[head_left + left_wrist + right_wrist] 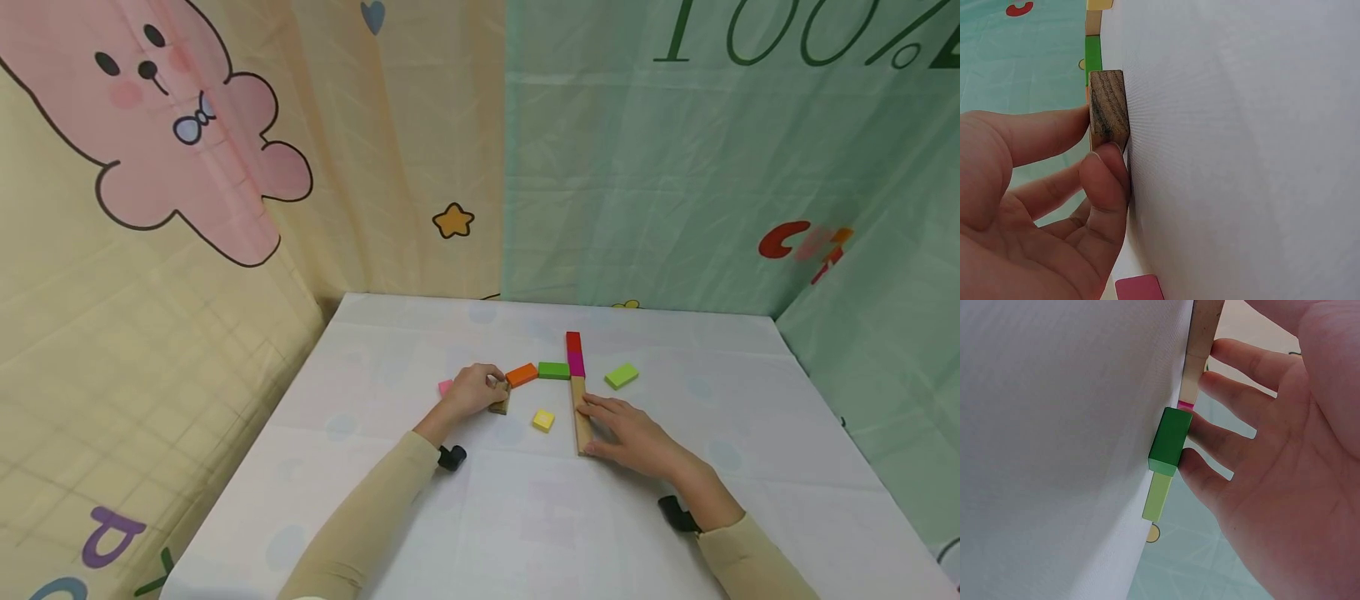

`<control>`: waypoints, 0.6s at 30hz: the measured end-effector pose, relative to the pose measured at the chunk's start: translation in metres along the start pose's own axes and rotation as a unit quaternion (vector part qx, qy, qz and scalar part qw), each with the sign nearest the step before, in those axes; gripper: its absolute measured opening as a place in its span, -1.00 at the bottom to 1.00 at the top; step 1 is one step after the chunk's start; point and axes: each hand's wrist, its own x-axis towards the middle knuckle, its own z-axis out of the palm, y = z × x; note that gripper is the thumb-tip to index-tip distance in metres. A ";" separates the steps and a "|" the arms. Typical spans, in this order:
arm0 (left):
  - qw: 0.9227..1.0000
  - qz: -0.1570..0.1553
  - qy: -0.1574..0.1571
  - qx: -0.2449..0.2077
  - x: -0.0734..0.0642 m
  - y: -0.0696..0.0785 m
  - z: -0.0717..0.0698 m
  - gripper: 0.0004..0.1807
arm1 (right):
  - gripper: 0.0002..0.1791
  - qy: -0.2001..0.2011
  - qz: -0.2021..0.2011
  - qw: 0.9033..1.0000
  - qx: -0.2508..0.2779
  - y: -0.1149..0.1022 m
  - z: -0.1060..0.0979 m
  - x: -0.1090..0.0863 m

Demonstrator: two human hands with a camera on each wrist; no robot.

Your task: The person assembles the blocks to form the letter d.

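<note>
My left hand (471, 392) pinches a small wooden block (1109, 103) with dark grain between thumb and fingertips, low on the tabletop. Its upright grained face shows in the left wrist view. Just beyond it, an orange block (522, 375) and a green block (553, 371) lead to an upright row. That row has a red block (573, 342), a magenta block (576, 364) and pale wooden pieces (578, 425). My right hand (637, 437) rests along the wooden pieces' right side, fingers mostly straight. Close to its fingers stands a dark green block (1170, 439), hidden in the head view.
A yellow block (543, 420) lies between the hands. Beyond the right hand is a light green block (622, 376), and a pink block (445, 387) is partly behind the left hand. Printed curtains (637, 183) surround the white-covered table (480, 533).
</note>
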 end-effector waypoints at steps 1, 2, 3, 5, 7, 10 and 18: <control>1.000 -0.002 0.001 -0.001 -0.001 0.000 0.000 -0.73 | -0.19 0.000 0.000 1.000 0.000 0.000 0.000 0.000; 1.000 -0.004 0.002 -0.003 -0.001 0.000 0.001 -0.74 | -0.19 0.001 -0.001 1.000 0.000 0.000 0.000 0.000; 1.000 -0.006 0.003 -0.004 -0.001 0.000 0.001 -0.75 | -0.19 0.001 -0.002 1.000 0.000 0.000 0.000 0.000; 1.000 -0.007 0.004 -0.006 -0.002 0.000 0.001 -0.76 | -0.19 0.002 -0.001 1.000 -0.001 0.000 0.000 0.001; 1.000 -0.006 0.003 -0.008 -0.002 0.000 0.002 -0.76 | -0.19 0.002 0.000 1.000 -0.003 -0.001 0.000 0.001; 1.000 -0.005 0.003 -0.009 -0.002 0.000 0.002 -0.77 | -0.19 0.000 0.003 1.000 -0.005 -0.002 -0.001 0.000; 1.000 -0.002 0.001 -0.010 -0.003 0.001 0.000 -0.76 | -0.21 -0.002 0.000 1.000 -0.005 -0.003 -0.001 0.000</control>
